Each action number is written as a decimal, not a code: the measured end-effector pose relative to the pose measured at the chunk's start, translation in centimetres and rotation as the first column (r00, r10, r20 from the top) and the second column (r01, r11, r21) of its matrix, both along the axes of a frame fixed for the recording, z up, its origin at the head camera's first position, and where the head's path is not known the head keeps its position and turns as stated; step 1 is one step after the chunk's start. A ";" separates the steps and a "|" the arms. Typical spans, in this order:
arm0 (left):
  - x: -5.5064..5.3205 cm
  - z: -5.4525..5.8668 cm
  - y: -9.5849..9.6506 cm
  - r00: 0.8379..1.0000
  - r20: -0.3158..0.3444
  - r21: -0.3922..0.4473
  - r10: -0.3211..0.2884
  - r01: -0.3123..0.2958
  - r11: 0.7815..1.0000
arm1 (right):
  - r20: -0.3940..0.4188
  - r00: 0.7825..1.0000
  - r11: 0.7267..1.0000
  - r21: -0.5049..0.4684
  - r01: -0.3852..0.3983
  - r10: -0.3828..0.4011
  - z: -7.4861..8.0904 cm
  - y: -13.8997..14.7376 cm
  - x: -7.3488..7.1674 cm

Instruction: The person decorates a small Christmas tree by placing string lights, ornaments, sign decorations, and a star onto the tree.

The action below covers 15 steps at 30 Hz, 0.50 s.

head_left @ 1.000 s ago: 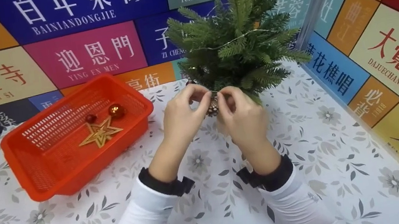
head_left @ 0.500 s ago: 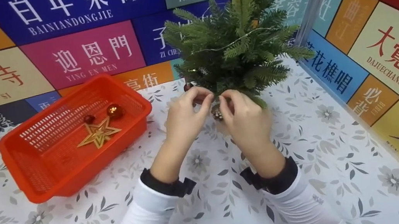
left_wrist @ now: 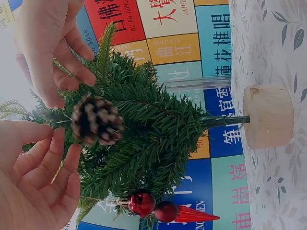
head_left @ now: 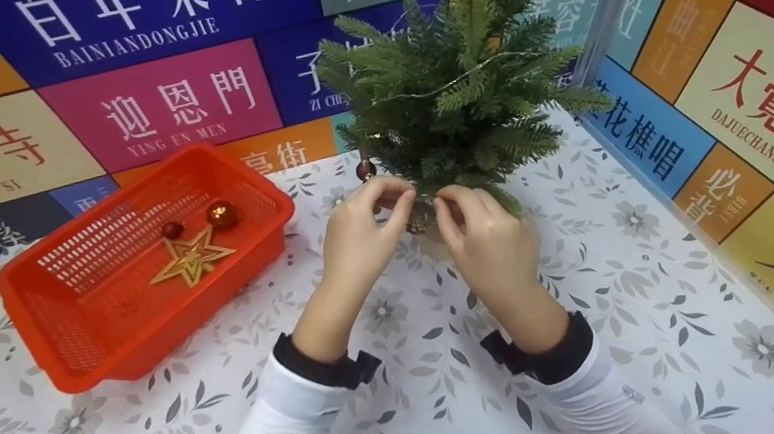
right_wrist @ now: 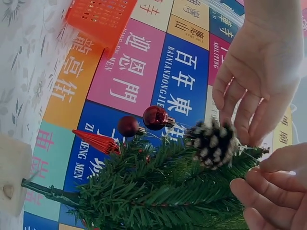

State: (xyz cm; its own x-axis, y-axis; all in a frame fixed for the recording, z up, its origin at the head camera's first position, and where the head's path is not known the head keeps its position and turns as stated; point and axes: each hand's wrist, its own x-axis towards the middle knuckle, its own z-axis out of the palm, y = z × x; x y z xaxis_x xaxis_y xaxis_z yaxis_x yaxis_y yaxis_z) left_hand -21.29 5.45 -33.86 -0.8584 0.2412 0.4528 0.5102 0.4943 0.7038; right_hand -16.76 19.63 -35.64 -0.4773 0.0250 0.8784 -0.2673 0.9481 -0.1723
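A brown pine cone (left_wrist: 97, 120) with pale scale tips hangs by a thin string against the green artificial Christmas tree (head_left: 467, 84). My left hand (head_left: 362, 228) pinches that string between thumb and index finger, just above the cone. Beside it, my right hand (head_left: 493, 244) hovers with fingers bent loosely; in the left wrist view its thumb tip and fingers stand apart, with nothing seen between them. Red ball ornaments (right_wrist: 157, 117) and a red pleated cone ornament (right_wrist: 98, 142) hang on the tree's left side. In the head view the pine cone is partly hidden by my fingers.
An orange-red plastic basket (head_left: 103, 355) at the left holds a gold star (head_left: 192, 258), a shiny ball (head_left: 221, 214) and a small dark red ball (head_left: 171, 230). The tree stands on a round wooden base (left_wrist: 268, 117). Sign-printed panels (head_left: 159, 101) enclose the table.
My right hand has moved right and slightly toward me, away from the left hand, widening the gap between their fingertips. The left hand has stayed nearly in place.
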 end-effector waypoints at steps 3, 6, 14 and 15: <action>-0.1 -0.2 -0.5 1.000 0.019 0.024 0.008 -0.009 1.000 | 0.031 0.999 0.999 0.018 -0.036 0.036 -0.2 0.4 0.3; -0.1 -0.7 -1.2 0.999 0.047 0.054 0.016 -0.018 0.998 | 0.068 0.993 0.995 0.021 -0.094 0.093 -0.4 0.9 0.6; -0.3 -4.2 -1.8 0.983 0.179 0.045 0.049 -0.058 0.997 | 0.241 0.954 0.984 -0.012 -0.179 0.177 -2.2 2.8 1.2; -0.4 -4.8 -1.7 0.977 0.206 0.026 0.056 -0.063 0.998 | 0.286 0.940 0.981 -0.017 -0.191 0.188 -2.6 3.1 1.2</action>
State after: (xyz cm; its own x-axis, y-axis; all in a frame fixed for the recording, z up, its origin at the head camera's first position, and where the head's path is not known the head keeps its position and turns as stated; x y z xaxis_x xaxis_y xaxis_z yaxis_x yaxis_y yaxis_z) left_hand -21.68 3.76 -38.68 -0.9461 0.1750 0.2725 0.3238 0.4947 0.8065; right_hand -15.54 22.73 -38.19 -0.7024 -0.0994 0.7048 -0.3835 0.8870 -0.2571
